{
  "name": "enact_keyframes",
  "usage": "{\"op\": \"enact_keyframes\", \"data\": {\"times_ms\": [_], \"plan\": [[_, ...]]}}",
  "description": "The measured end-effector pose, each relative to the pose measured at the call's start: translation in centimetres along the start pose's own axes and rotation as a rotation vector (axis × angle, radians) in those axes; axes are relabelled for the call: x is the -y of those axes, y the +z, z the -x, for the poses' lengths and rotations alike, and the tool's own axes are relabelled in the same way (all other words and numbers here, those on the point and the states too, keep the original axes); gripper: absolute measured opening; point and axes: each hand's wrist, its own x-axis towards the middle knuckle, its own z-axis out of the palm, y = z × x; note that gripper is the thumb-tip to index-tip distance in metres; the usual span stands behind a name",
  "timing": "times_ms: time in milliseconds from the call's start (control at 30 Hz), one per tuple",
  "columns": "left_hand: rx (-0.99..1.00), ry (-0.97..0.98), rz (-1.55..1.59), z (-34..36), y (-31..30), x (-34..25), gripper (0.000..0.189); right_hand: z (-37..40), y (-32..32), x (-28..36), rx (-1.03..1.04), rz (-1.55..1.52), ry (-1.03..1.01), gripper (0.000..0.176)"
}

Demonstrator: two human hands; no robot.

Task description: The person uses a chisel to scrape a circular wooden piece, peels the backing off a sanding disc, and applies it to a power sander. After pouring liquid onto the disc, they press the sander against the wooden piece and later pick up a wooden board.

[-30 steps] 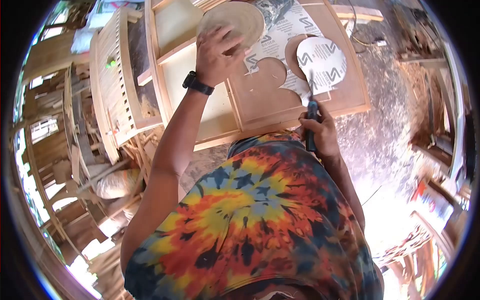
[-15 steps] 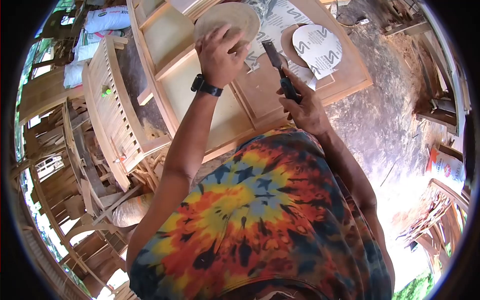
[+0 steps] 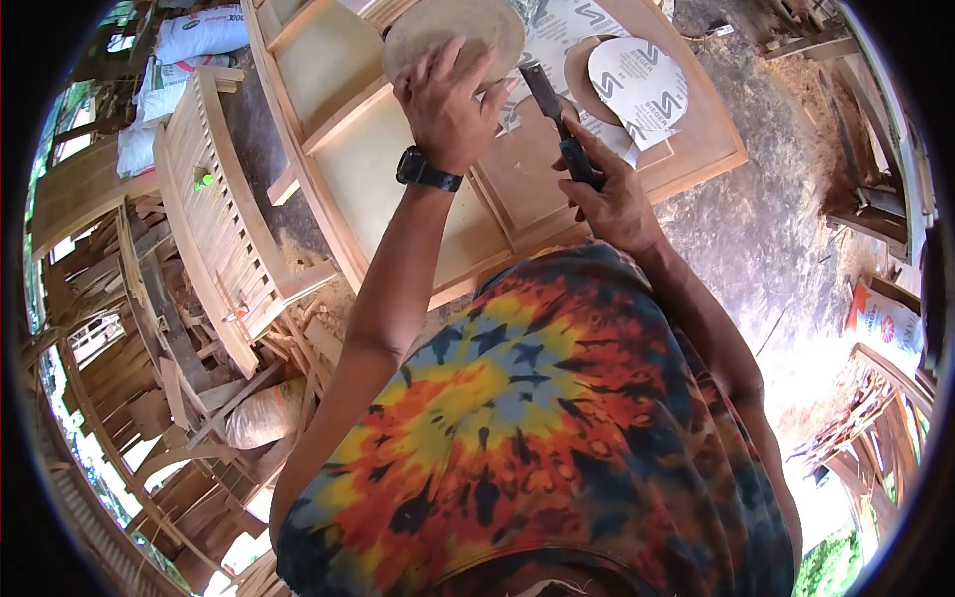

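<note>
1. White printed sacks (image 3: 199,35), stacked, between ten and eleven o'clock.
2. Curved, slatted wooden panel (image 3: 182,224), towards ten o'clock; we note a small bright-green item (image 3: 204,179) on it.
3. Filled sack (image 3: 267,413), at eight o'clock, among wood offcuts.
4. Framed wooden panel (image 3: 393,169) with recessed bays, spanning eleven to one o'clock.
5. Round wooden disc (image 3: 433,30), at twelve o'clock, above the framed panel.
6. Left hand (image 3: 450,117), also at twelve, wearing a dark wristwatch (image 3: 428,169): fingers spread over the disc's near edge. We cannot tell how firmly it presses.
7. Tie-dye shirt (image 3: 517,418), at six o'clock.
8. Chisel (image 3: 545,95), towards one o'clock, its blade aimed at eleven. We find the tip just beside the disc; contact cannot be told.
9. Right hand (image 3: 612,194), between one and two: fingers closed around the chisel's dark handle.
10. White round marked SIEGER (image 3: 642,90), at one o'clock, partly over a brown round cut-out (image 3: 585,75).
11. Printed sack (image 3: 885,323), at three o'clock.
</note>
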Motion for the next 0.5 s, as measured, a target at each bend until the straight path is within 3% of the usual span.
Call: {"op": "enact_keyframes", "data": {"times_ms": [500], "plan": [[-0.066, 0.009, -0.043, -0.1, 1.1, -0.4, 0.034, -0.4, 0.8, -1.3, -0.03, 0.06, -0.137, 0.071]]}}
